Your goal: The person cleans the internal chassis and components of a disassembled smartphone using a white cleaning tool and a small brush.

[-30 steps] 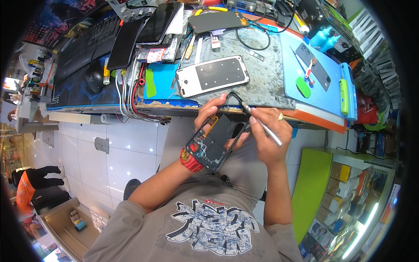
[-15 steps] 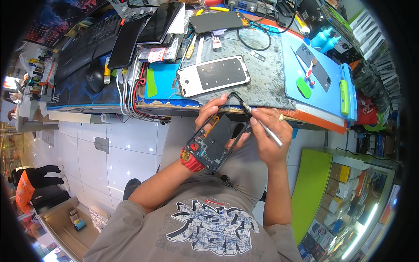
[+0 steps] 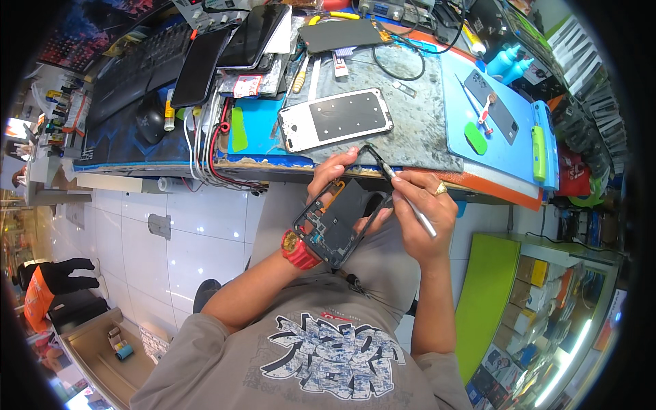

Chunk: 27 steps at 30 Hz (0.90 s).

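Note:
My left hand (image 3: 331, 172) is closed round an opened phone frame (image 3: 336, 236), held tilted above my lap just off the bench's front edge. Dark inner surface, small circuit parts and an orange flex strip face up. Fingers wrap its left side; a fingertip shows at its right edge. My right hand (image 3: 425, 205) pinches a slim pen-like tool (image 3: 420, 217) with a silver handle and a dark front part. Its front end lies near the far end of the frame; the exact tip is hard to make out. A white phone housing (image 3: 301, 125) lies on the mat just beyond.
On the grey work mat (image 3: 417, 130) lie a dark phone panel (image 3: 342, 35) and a yellow-handled screwdriver (image 3: 299, 78). A blue mat (image 3: 459, 109) at right carries a phone back and a green pick (image 3: 475, 139). Stacked phones (image 3: 253, 34) and hanging cables (image 3: 198, 147) are at left.
My right hand and the tool have tipped slightly, its rear end shifting a little left and nearer me. The phone frame has barely moved in my left hand.

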Tool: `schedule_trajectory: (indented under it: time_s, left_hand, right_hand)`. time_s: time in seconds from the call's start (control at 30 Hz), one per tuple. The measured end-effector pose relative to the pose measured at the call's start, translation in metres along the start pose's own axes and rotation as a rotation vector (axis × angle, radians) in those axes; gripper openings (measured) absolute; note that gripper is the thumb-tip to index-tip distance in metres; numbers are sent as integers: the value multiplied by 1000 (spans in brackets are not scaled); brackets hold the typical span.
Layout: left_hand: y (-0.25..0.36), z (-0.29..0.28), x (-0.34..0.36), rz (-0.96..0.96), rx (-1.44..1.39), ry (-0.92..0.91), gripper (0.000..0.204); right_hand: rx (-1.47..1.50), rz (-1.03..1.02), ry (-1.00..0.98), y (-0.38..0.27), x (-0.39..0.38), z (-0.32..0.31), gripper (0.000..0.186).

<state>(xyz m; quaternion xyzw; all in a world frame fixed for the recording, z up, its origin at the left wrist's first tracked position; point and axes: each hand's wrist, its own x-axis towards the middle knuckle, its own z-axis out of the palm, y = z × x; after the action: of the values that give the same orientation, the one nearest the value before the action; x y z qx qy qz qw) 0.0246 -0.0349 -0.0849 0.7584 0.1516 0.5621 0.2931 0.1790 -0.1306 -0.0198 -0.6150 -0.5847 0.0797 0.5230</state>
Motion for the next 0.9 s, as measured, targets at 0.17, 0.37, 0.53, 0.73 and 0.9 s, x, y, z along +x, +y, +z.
schedule_trajectory:
  time_s: [0.17,0.37,0.53,0.73,0.9]
  left_hand:
    - [-3,1,-3,-5,-23,-25,98]
    - [-7,6,-6,33,1,61,94]
    - [-9,6,-7,55,2,62,94]
    - [-4,2,-4,23,-36,6,95]
    - [-2,-2,-2,22,-31,-45,98]
  right_hand:
    - [3,-12,-14,0,2,0,29]
    - [68,32,-12,2,2,-1,29]
    - [87,51,-21,2,1,-4,29]
    - [73,-4,-16,4,4,-3,30]
    - [78,11,-21,2,7,-3,29]
